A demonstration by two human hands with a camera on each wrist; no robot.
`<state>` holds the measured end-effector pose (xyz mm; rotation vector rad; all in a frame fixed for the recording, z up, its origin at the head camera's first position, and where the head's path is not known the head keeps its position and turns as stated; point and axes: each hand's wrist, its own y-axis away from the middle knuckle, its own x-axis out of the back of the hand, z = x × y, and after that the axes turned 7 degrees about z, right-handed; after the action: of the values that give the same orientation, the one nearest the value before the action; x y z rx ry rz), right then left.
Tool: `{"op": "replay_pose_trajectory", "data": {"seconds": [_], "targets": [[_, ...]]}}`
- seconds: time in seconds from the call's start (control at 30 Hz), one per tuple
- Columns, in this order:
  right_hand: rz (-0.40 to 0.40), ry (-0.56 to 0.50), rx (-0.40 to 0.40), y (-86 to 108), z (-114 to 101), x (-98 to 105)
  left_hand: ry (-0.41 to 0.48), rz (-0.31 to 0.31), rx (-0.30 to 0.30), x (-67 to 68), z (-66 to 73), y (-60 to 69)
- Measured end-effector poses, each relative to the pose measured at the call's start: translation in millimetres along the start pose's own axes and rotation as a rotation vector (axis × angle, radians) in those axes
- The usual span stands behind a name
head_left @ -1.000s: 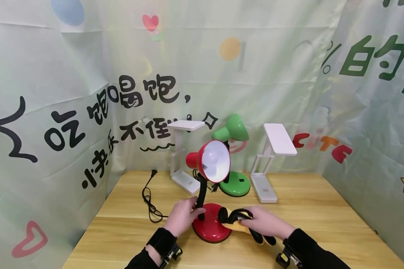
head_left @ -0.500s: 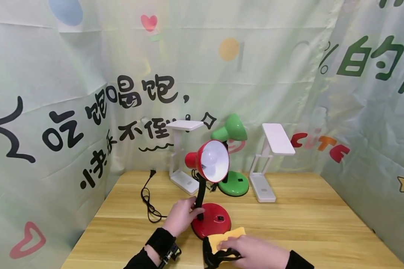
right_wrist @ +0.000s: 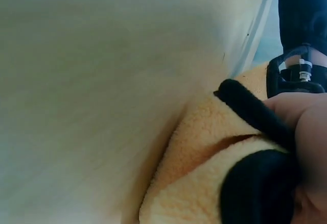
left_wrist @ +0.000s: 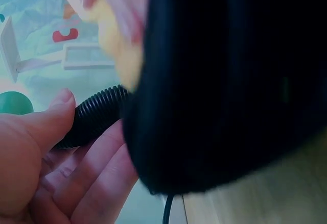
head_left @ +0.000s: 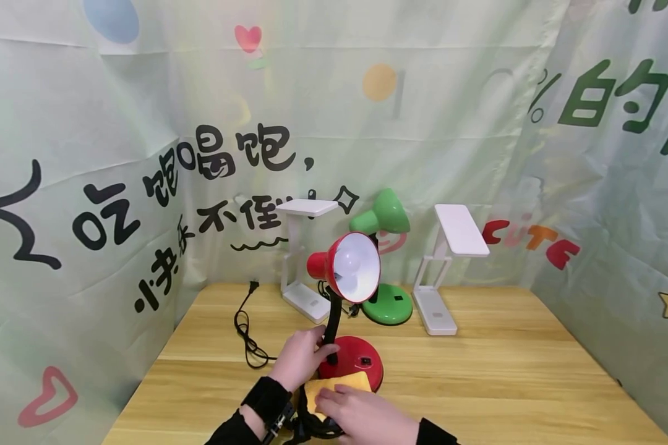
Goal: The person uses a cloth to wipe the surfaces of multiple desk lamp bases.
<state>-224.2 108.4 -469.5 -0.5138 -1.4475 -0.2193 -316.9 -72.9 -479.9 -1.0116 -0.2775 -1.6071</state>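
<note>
A red desk lamp stands near the middle of the table. My left hand grips its black gooseneck low down, and the ribbed neck lies between thumb and fingers in the left wrist view. My right hand holds a fluffy yellow cloth with black edging at the front of the lamp's round base, covering part of it. Folds of the cloth lie close to the tabletop in the right wrist view. A blurred black shape hides much of the left wrist view.
Behind stand a green desk lamp and two white folding lamps, one at left and one at right. A black power cord with plug lies on the wooden table at left. Printed fabric walls the table's back and sides.
My right hand has carried the cloth from the base's right side round to its front, then leftward near the left wrist. The switch on the base came into view. My left hand kept its grip.
</note>
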Motion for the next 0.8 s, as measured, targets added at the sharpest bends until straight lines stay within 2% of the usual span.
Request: {"op": "replay_pose_trajectory", "data": {"seconds": [0.1, 0.2, 0.27, 0.4, 0.5, 0.63, 0.8], "targets": [[0.012, 0.045, -0.002, -3.1, -0.7, -1.3, 0.000, -0.009, 0.005, -1.8, -2.3, -1.3], [-0.004, 0.007, -0.027, 1.9, 0.6, 0.6, 0.001, -0.011, 0.010, -1.9, -2.7, -1.5], [-0.011, -0.055, -0.052, 8.8, 2.8, 2.6, -0.001, -0.013, 0.013, -1.1, -2.0, -1.2], [-0.048, -0.250, -0.187, 27.8, 6.0, 11.2, 0.000, -0.018, 0.021, 0.6, 0.3, -1.2], [-0.104, -0.352, -0.330, 43.0, 9.0, 18.3, 0.003, -0.022, 0.029, 0.8, -0.3, -1.4], [-0.136, -0.357, -0.470, 59.4, 16.6, 23.7, 0.001, -0.022, 0.033, 0.0, -2.9, -1.7], [-0.090, -0.379, -0.547, 75.0, 29.6, 26.5, -0.006, -0.014, 0.018, -0.6, -0.4, -0.8]]}}
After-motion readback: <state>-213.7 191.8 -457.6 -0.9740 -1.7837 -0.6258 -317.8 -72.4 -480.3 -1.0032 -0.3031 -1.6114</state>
